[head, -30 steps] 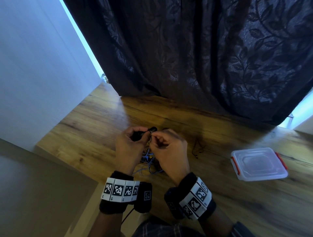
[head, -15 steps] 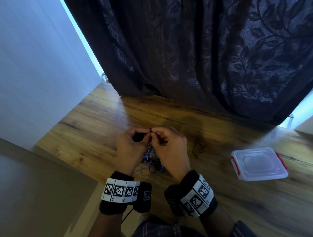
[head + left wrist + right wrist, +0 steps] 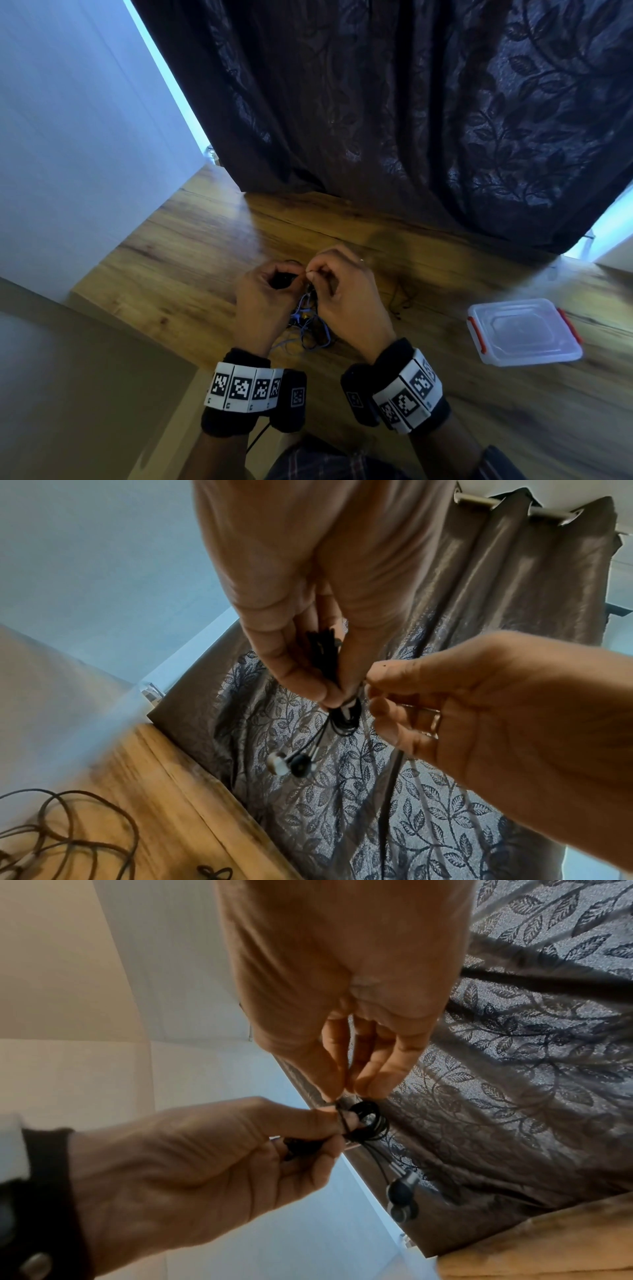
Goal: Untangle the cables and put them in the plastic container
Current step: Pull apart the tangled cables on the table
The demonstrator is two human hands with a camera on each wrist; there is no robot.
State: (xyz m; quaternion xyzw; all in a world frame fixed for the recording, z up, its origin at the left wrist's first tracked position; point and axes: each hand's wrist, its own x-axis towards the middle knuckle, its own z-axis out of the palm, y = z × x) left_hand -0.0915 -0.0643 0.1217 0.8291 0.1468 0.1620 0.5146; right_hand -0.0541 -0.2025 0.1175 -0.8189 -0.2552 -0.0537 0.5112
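Coiled black earphone cable (image 3: 368, 1121) pinched between both hands.

It was gripped by the left hand (image 3: 265, 301) and right hand (image 3: 346, 294); two earbuds (image 3: 291, 764) dangled below.

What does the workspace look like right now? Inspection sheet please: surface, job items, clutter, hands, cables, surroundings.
Surface: wooden table, bare wood in front of the hands.
Job's things: plastic container at the right, lid on, red clips; black earphone cable coiled, earbuds dangling.
Clutter: nothing seen.
Grippers: left hand grips the coiled earphone cable; right hand pinches a strand of it beside the left fingertips.
Cables: tangle of blue cables on the table beneath the hands; thin dark cable loose between hands and container.
Surroundings: dark leaf-patterned curtain behind the table, white wall at the left.
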